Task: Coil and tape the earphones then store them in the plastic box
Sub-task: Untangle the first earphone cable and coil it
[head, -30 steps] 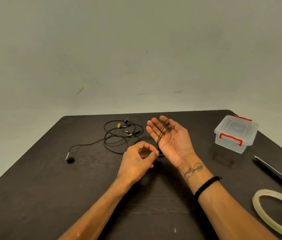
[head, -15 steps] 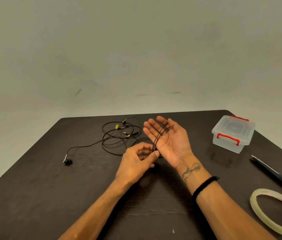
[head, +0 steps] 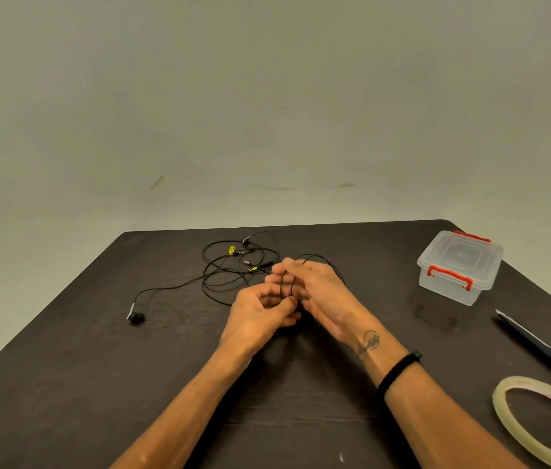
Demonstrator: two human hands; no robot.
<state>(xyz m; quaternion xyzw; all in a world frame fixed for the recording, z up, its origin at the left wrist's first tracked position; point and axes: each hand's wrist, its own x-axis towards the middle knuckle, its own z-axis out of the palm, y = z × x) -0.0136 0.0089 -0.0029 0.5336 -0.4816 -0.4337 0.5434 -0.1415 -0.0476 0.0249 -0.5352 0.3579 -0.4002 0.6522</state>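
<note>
Above the dark table (head: 98,384), both hands' fingers (head: 284,270) pinch black earphone cable (head: 233,282) looped around the right hand (head: 318,292).

The tabletop (head: 64,384) is dark, matt and faintly grained like wood. The plastic box (head: 458,265) is clear, glossy plastic with red plastic latches. The earphones (head: 233,265) have thin black cable with a smooth rubbery look. The tape roll (head: 504,421) is translucent and shiny. The scissors (head: 538,346) show a bright metal edge and black handles.
</note>
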